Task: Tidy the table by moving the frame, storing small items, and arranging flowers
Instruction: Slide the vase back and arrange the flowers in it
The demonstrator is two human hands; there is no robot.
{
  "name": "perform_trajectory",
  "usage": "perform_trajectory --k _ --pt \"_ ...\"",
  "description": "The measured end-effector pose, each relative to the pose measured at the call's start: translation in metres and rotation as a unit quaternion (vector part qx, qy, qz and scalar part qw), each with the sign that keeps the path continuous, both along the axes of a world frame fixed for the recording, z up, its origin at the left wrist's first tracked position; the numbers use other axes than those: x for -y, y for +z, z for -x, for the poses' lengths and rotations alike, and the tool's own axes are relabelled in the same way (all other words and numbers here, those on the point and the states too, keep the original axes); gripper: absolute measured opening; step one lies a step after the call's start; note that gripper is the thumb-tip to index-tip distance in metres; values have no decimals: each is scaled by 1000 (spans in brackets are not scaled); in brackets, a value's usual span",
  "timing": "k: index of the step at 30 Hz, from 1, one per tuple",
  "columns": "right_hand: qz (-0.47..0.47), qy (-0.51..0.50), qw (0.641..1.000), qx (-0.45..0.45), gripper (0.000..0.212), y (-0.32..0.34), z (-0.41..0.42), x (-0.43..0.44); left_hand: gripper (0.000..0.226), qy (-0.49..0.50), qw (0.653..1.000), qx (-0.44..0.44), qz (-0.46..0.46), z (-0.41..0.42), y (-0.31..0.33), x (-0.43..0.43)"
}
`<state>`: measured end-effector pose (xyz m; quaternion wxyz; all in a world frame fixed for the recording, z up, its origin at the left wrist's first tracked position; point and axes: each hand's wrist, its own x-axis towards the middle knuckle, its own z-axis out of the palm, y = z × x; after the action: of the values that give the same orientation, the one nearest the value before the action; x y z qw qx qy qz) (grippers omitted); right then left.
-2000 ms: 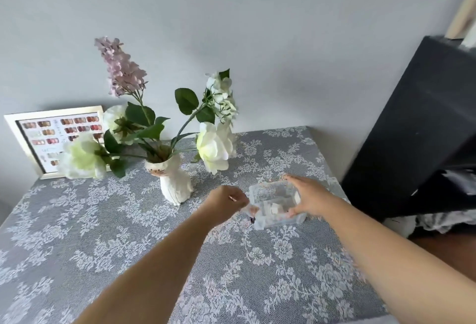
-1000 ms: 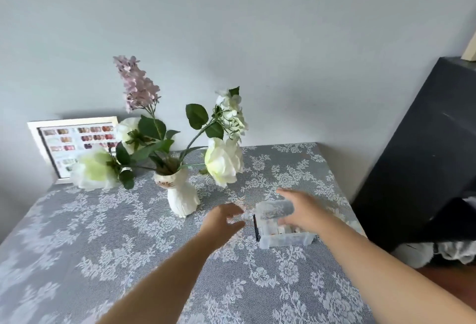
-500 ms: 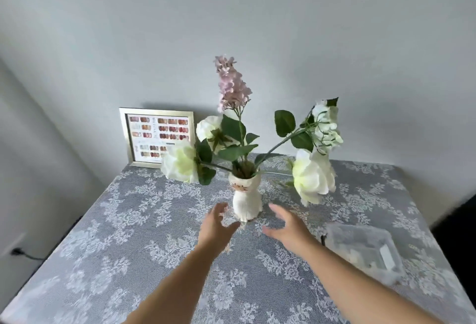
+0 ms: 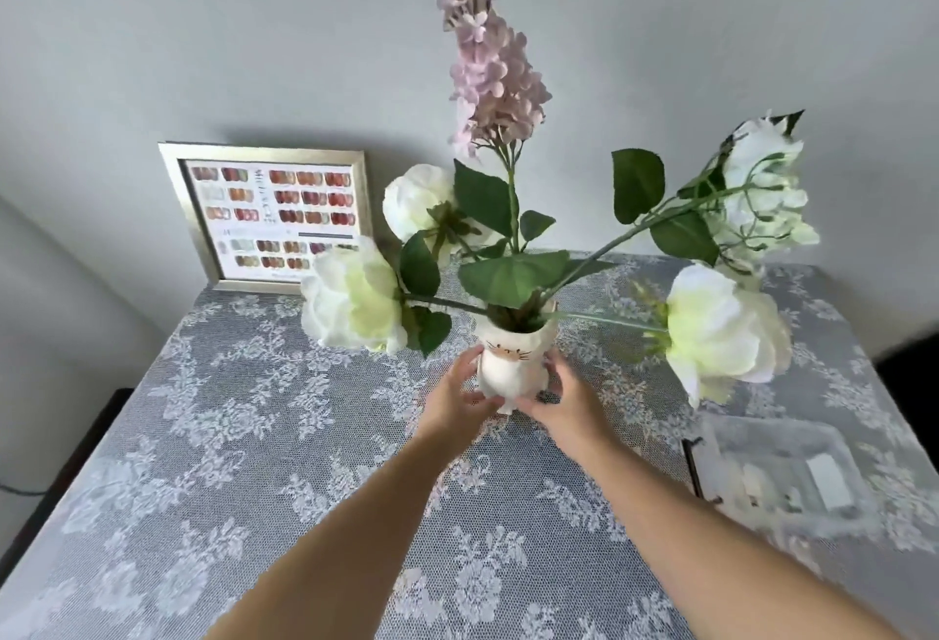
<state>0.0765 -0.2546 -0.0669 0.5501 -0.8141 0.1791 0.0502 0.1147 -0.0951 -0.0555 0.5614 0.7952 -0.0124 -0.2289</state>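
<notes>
Fingers (image 4: 470,369) of the left hand (image 4: 454,403) curled against one flank of the white cat-faced vase (image 4: 512,365); fingers of the right hand (image 4: 564,400) curled against the opposite flank, thumbs meeting low near the base. Cupping rather than pinching, with the vase squarely between both palms and equally close to each. Whether lifted or resting on the lace-covered table (image 4: 254,436), cannot tell.

Rising straight up from between the fingers: the vase's long axis, roughly upright, continued by the lilac spray (image 4: 490,65). Fanning out well above and to both sides: white blooms, one heavy rose (image 4: 724,329) drooping beyond the right fingers, another (image 4: 350,304) beyond the left. Top-heavy and wide, so likely to tip if shifted by the base alone; probably calls for an even, level two-handed move.

Farther off, past the left fingers and against the wall: the frame (image 4: 269,215), leaning upright, apparently placed already. Nearer the body, outside the right forearm: a clear plastic box (image 4: 782,474) with small items inside, apparently stored. Flower arranging seemingly the step in hand.
</notes>
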Motion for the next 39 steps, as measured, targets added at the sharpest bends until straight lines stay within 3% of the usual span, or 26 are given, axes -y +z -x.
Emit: perform_trajectory --k 4,16,27,36,39 --pt "2 -8 1000 13 81 0 -3 -2 70 -4 999 -35 36 -10 -6 -3" --pt "25 -12 999 42 87 15 -60 14 68 10 998 11 63 -60 10 10" --pt "15 12 999 27 87 14 -130 34 67 23 998 45 34 -117 7 28" --pt "42 26 999 20 84 8 -142 40 73 27 998 46 16 -128 -9 36" --pt "7 21 999 24 87 8 -143 40 70 25 998 49 4 -131 -11 37"
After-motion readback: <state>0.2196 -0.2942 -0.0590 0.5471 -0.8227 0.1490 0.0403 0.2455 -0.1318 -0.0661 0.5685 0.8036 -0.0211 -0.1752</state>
